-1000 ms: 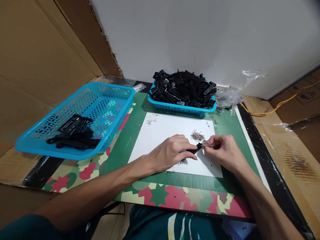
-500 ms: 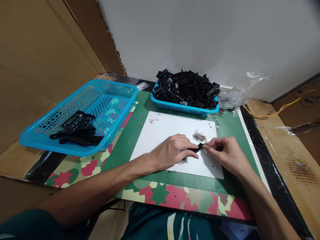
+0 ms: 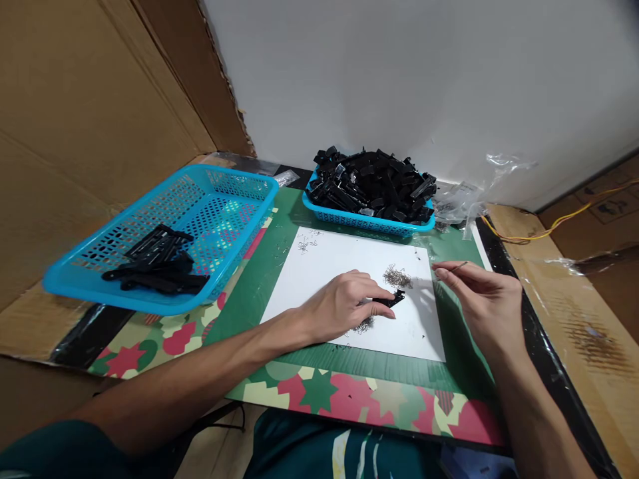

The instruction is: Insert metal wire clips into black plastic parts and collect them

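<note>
My left hand (image 3: 352, 299) is closed, pinching a black plastic part (image 3: 397, 298) between thumb and fingers above the white sheet (image 3: 339, 256). Most of that part is hidden by the fingers; its notched end points right. To the right, over the green mat, my right hand (image 3: 482, 296) grips a thin metal tool (image 3: 458, 266), too slim to name surely. A gap separates this hand from the black part. Beyond the part lies a pile of tiny wire pieces, like small springs (image 3: 397, 276). Another pile of wire pieces (image 3: 364, 326) shows partly under my left hand.
A blue basket (image 3: 319, 214) heaped with black plastic parts stands at the back. At the left, a larger blue basket (image 3: 249, 183) contains several black parts (image 3: 160, 263). Scattered wire pieces (image 3: 305, 245) lie on the sheet's far left corner. Clear plastic bags (image 3: 459, 203) sit at back right.
My right hand has drawn back to the right from the black part, the thin tool now showing in its fingers. My left hand keeps the part in nearly the same place.
</note>
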Motion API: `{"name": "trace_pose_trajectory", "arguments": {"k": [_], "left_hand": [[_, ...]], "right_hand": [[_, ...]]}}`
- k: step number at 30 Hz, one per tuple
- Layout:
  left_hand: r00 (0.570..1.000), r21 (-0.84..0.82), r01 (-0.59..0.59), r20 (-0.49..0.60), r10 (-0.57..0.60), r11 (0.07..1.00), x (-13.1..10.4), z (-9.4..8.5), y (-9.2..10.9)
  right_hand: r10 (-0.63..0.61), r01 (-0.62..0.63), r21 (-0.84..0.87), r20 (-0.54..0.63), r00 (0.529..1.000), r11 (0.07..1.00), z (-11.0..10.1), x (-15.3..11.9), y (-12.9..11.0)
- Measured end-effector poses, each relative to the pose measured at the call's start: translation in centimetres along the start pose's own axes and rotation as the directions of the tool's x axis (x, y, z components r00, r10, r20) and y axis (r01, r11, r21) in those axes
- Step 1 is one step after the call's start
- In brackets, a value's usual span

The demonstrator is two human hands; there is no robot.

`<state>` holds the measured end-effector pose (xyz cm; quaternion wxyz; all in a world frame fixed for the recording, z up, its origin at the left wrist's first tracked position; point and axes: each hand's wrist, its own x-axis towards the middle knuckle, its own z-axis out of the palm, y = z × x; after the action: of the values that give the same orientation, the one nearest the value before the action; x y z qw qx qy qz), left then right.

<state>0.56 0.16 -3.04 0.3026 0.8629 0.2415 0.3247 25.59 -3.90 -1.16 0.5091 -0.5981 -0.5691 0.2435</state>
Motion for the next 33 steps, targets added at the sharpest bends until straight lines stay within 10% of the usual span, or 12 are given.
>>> {"name": "trace_pose_trajectory", "arguments": {"k": [9,27,33], "left_hand": [[1.0,0.005,0.012,0.012,-0.012,1.0,-0.1,0.1,-0.1],[0.991,-0.065,0.133,0.008,-0.133,0.989,0.1,-0.4,0.4],[0.968,-0.092,0.225,-0.095,-0.234,0.97,0.1,-1.4,1.0]], "right_hand": [[0.253,-0.28,0.225,0.14,0.957,0.933,2.7,-0.8,0.3],[0.146,-0.162,0.092,0.156,0.977,0.982,3.4,-1.7,0.3],[0.072,-0.071,0.14,-0.002,0.997,0.988,3.6,-1.5,-0.4]]}}
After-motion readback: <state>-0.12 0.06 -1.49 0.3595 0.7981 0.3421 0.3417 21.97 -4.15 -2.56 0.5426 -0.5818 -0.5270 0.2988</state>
